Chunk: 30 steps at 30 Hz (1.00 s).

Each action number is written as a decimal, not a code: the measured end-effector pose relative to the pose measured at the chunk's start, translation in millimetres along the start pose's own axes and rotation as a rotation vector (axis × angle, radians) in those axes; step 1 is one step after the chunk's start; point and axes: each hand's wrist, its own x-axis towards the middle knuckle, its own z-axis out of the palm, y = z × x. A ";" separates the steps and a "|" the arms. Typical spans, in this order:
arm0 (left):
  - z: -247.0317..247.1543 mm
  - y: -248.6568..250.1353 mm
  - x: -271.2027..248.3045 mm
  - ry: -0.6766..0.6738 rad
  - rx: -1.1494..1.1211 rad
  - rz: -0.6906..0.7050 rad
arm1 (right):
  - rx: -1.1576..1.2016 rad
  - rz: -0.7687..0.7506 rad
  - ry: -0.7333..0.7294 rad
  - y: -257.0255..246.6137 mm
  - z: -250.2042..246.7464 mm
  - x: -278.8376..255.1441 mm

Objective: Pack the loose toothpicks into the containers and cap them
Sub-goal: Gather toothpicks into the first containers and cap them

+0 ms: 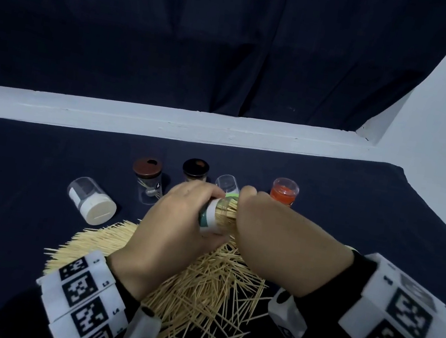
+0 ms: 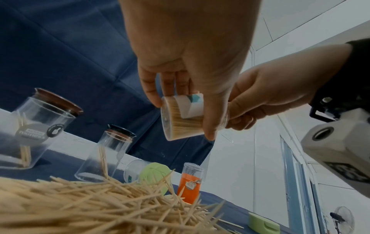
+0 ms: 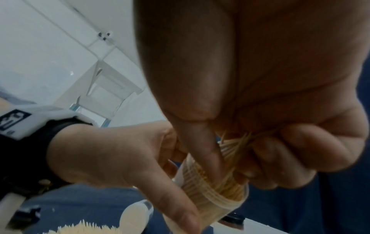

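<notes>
toothpicks: a loose heap on the dark-clothed desk, toward its near edge, under both wrists.
held container: clear tub with a white and teal label, tilted above the heap, packed with toothpicks.
left hand: fingers and thumb curled round the tub's body.
right hand: closed on a bundle of toothpicks at the tub's mouth.
far row: brown-lidded jar, black-lidded jar, orange container.
left side: white-capped tub on its side.
</notes>
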 end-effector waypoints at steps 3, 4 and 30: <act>-1.8 -2.1 -0.9 0.024 -0.037 -0.026 | 0.153 0.023 0.045 4.9 2.8 5.6; -2.5 -2.5 -0.9 0.026 -0.044 -0.035 | 0.202 0.040 0.076 7.0 3.6 7.6; -10.9 0.7 0.7 0.092 -0.117 -0.027 | 0.617 -0.017 0.413 12.9 1.7 8.3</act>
